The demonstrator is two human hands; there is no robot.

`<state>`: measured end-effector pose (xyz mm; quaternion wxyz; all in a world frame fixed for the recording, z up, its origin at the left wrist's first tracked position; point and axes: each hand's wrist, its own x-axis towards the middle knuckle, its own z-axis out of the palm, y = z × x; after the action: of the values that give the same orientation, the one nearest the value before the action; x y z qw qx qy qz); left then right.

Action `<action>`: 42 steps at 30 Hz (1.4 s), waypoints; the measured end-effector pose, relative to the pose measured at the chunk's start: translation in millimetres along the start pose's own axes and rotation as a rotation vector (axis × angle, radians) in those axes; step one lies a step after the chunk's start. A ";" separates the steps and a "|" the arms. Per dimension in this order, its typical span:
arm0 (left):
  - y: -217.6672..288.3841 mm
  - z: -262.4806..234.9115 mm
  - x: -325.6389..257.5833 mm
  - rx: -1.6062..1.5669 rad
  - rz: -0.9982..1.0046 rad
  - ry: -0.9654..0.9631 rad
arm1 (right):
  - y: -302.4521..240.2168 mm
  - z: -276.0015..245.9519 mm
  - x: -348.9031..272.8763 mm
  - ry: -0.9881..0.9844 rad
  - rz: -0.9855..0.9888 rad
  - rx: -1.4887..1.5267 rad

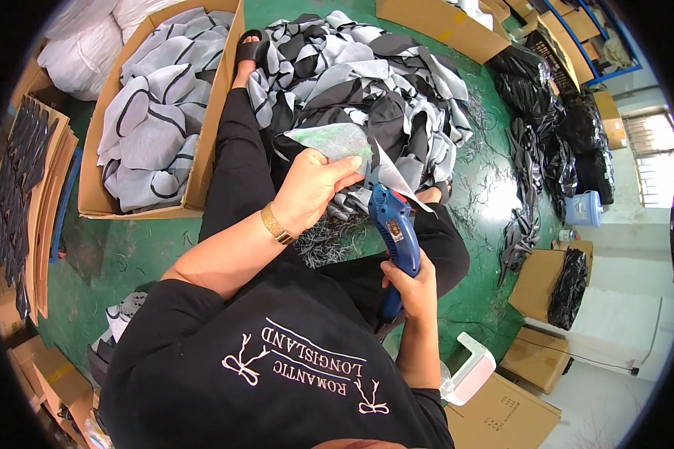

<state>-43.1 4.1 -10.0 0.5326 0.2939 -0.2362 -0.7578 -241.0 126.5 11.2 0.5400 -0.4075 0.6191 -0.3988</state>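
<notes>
My left hand [314, 187] pinches the edge of a grey-white fabric piece [329, 138], with speckled green light on its surface. A blue handheld electric fabric cutter [397, 232] is gripped in my right hand [413, 288], its head pointing away from me. The cutter's tip is close to my left fingertips, at the fabric edge. Whether the blade touches the cloth I cannot tell. Just beyond the tip a pale flap of cloth [398, 178] hangs to the right. Between my feet lies a large heap of black and grey-white fabric pieces [386, 71].
At my left stands an open cardboard box [191, 206] filled with grey, black-edged fabric pieces. Thin dark offcuts [329, 243] litter the green floor [494, 176]. Black plastic bags [532, 97] and cartons [535, 359] line the right side. A white-handled jug [468, 370] stands by my right elbow.
</notes>
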 end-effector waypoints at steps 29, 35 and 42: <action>7.3 -1.3 -6.3 0.329 0.098 -0.040 | -8.8 -3.4 3.2 -0.008 -0.003 0.016; 6.6 -3.1 -6.9 0.480 0.160 -0.073 | -12.6 -4.0 3.2 -0.002 -0.009 0.009; 6.9 -8.2 -7.6 0.725 0.243 -0.107 | -14.7 -8.2 3.9 -0.007 -0.011 -0.018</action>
<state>-30.9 8.7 -9.8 0.4670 0.3931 -0.5491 -0.5709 -248.4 118.2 24.4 0.5365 -0.4171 0.6184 -0.3946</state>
